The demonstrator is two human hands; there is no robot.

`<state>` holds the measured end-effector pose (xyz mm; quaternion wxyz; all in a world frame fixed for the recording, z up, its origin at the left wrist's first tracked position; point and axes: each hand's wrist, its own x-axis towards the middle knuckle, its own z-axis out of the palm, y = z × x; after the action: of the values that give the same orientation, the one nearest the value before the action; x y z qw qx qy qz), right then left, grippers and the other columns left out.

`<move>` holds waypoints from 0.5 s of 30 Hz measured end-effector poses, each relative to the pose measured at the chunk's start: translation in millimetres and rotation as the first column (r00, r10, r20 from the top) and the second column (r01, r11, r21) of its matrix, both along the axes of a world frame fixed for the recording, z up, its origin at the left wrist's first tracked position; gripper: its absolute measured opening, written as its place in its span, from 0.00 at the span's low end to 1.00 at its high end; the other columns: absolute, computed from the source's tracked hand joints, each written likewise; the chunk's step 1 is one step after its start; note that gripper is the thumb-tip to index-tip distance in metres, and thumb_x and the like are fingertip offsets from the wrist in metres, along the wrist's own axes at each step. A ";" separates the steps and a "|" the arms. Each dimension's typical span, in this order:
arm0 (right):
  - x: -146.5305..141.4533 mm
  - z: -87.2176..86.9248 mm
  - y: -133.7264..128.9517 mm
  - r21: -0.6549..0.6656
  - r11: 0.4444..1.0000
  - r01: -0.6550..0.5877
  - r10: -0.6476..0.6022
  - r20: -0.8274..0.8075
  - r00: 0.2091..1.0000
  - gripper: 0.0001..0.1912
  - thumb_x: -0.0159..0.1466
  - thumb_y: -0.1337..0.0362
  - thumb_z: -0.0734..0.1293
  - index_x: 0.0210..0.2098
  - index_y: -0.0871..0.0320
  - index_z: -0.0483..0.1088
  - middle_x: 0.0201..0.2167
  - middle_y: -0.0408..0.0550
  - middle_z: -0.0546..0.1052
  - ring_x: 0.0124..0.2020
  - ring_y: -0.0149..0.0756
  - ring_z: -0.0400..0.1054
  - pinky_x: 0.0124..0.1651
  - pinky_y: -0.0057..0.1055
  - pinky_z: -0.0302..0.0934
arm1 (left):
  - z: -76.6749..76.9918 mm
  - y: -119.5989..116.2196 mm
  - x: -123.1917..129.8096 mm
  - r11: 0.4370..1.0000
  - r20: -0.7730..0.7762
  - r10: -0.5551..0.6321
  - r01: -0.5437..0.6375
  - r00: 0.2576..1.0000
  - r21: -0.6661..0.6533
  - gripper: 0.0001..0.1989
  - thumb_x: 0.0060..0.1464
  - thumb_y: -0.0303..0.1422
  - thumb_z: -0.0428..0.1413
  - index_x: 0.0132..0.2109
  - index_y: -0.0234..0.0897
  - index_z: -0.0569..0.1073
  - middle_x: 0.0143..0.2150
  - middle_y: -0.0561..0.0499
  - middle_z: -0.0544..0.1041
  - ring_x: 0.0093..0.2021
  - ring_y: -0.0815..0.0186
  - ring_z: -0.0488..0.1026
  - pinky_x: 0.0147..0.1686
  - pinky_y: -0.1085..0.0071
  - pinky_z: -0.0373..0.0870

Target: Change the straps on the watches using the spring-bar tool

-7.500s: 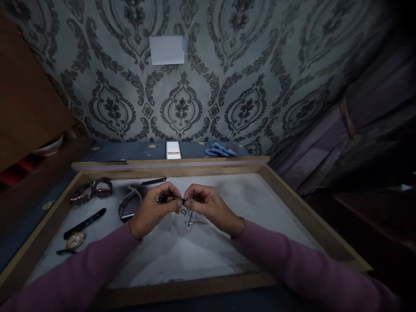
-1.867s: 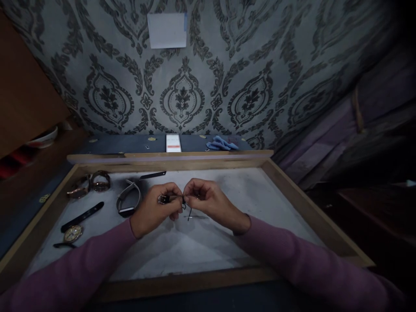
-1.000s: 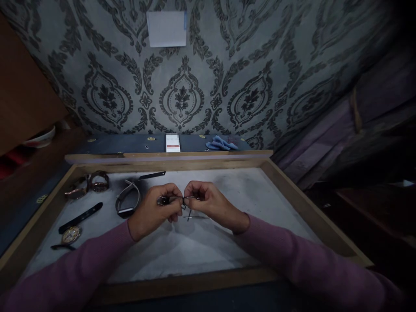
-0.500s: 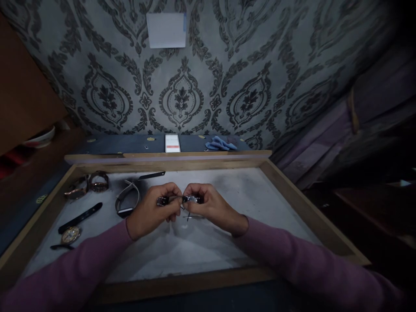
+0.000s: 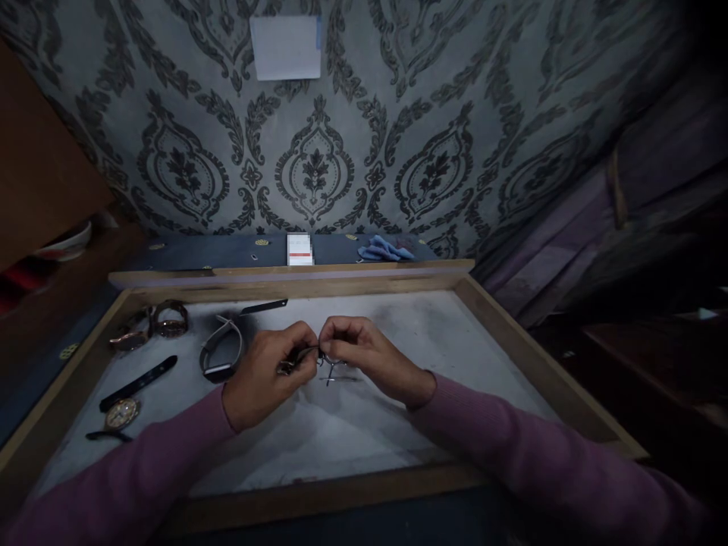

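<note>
My left hand point(image 5: 273, 371) is closed on a dark watch strap point(image 5: 304, 353), with a shiny buckle-like piece point(image 5: 284, 367) showing by the palm. Fingertip to fingertip with it, my right hand point(image 5: 364, 349) pinches a wristwatch point(image 5: 334, 359); only a bit of its silvery round rim shows under the fingers. Where strap and watch meet is mostly covered by my fingertips, so I cannot tell whether they are joined. Just below the hands are thin metal pieces point(image 5: 331, 375), too small to name. A grey-strapped smartwatch point(image 5: 221, 370) stands on its side left of my left hand.
The wooden-rimmed tray point(image 5: 409, 284) has a pale base. At its left lie two dark watches point(image 5: 171, 322), a gold-toned watch point(image 5: 121, 414) with its strap spread, and a black strap piece point(image 5: 265, 307). Behind the rim are a phone point(image 5: 299, 249) and a blue cloth point(image 5: 384, 249).
My right fingers have shifted over the watch, so its shiny case shows less. The left hand has tilted the strap slightly. The view has shifted a little.
</note>
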<state>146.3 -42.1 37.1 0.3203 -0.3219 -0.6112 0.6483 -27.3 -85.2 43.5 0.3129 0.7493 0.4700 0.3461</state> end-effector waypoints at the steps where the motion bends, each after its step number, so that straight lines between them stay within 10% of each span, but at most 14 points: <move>1: 0.0 -0.1 0.2 0.005 1.000 -0.003 0.003 0.003 1.000 0.07 0.53 0.63 0.68 0.23 0.59 0.68 0.20 0.38 0.64 0.24 0.26 0.55 0.28 0.25 0.50 | -0.1 -0.6 0.8 1.000 -0.017 0.004 -0.004 1.000 0.026 0.05 0.53 0.28 0.49 0.29 0.37 0.65 0.20 0.59 0.62 0.20 0.73 0.57 0.23 0.77 0.54; 15: 4.4 -0.5 7.3 -0.058 0.997 -0.050 0.049 -0.017 0.999 0.13 0.55 0.57 0.71 0.30 0.61 0.70 0.19 0.36 0.64 0.19 0.23 0.48 0.21 0.24 0.39 | -2.3 10.4 -2.1 0.933 0.394 0.128 0.024 0.910 -0.358 0.06 0.51 0.32 0.55 0.30 0.34 0.67 0.21 0.56 0.71 0.20 0.72 0.67 0.21 0.77 0.64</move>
<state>150.7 -34.7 36.7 0.2994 -0.3109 -0.5972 0.6760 -29.4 -74.8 41.1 0.5252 0.5776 0.4684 0.4137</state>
